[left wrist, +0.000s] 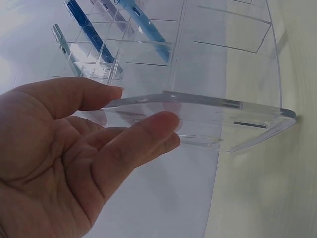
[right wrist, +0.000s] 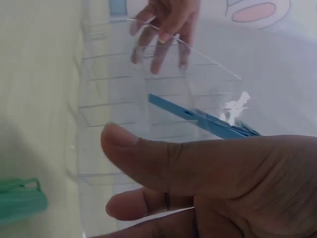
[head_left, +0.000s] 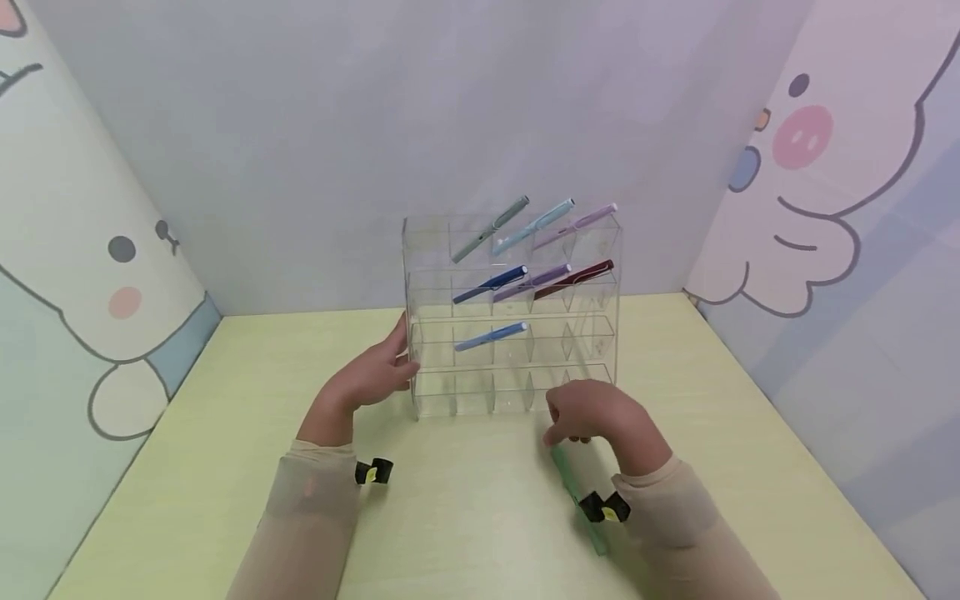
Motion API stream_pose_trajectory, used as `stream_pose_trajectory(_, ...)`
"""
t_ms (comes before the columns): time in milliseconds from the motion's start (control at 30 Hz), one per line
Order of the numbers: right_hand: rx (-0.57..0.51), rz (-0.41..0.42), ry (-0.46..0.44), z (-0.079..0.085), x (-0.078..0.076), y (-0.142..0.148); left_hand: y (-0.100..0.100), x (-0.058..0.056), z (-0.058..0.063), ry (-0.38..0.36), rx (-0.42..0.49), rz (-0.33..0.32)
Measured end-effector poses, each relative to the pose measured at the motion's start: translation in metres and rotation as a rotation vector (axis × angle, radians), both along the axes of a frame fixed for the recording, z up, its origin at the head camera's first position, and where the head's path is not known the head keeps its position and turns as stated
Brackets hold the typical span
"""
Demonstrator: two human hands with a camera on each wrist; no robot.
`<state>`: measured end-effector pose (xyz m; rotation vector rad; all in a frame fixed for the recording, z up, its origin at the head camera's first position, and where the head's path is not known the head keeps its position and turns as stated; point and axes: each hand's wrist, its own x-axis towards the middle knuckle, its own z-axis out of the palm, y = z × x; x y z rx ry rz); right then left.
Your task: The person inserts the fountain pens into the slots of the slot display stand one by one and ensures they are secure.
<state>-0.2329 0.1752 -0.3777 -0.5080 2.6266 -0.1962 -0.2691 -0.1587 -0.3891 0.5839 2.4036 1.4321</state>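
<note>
A clear acrylic pen rack (head_left: 510,402) with stepped tiers stands upright on the table. My left hand (head_left: 375,372) is at its left side, with spread fingertips at the side panel (left wrist: 198,100) in the left wrist view. The right hand (head_left: 592,410) hovers before the rack's lower right front, its thumb and fingers apart with nothing between them. Just below it, a green pen (head_left: 567,473) lies slanted on the table; its capped end (right wrist: 22,203) shows in the right wrist view. Alone on the third tier rests a blue pen (head_left: 491,336).
Higher tiers hold a grey-green pen (head_left: 491,229), a light blue pen (head_left: 534,227), a light purple pen (head_left: 577,225), a dark blue pen (head_left: 490,285), a purple pen (head_left: 534,283) and a dark red pen (head_left: 576,280). Cartoon-printed curtains (head_left: 480,108) surround the pale table (head_left: 465,500).
</note>
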Motion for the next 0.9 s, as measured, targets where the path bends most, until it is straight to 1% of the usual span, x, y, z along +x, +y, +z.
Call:
stream_pose_trajectory(67, 0.038, -0.006, -0.019, -0.009, 0.001, -0.006, 0.000, 0.001, 0.000, 0.002, -0.001, 0.000)
stream_pose_trajectory(200, 0.112, -0.004, -0.017, -0.021, 0.001, -0.013, 0.000, 0.001, -0.001, 0.002, -0.003, 0.003)
stream_pose_trajectory(367, 0.129, -0.010, -0.048, -0.027, 0.000, -0.016, 0.000, 0.001, -0.001, -0.002, 0.004, -0.006)
stream_pose_trajectory(467, 0.116, -0.008, -0.075, -0.029, -0.001, -0.018, -0.001, 0.000, -0.001, -0.006, 0.000, -0.001)
stream_pose_trajectory(633, 0.093, 0.013, -0.089, -0.032, -0.001, -0.020, -0.002, 0.000, -0.002, -0.009, -0.003, 0.002)
stream_pose_trajectory(733, 0.047, -0.005, -0.098, -0.031, -0.001, -0.020, -0.001, 0.000, -0.002, -0.006, -0.003, 0.002)
stream_pose_trajectory(900, -0.058, -0.006, -0.121, -0.025, -0.003, -0.014, 0.000, 0.001, 0.000, -0.004, 0.001, -0.009)
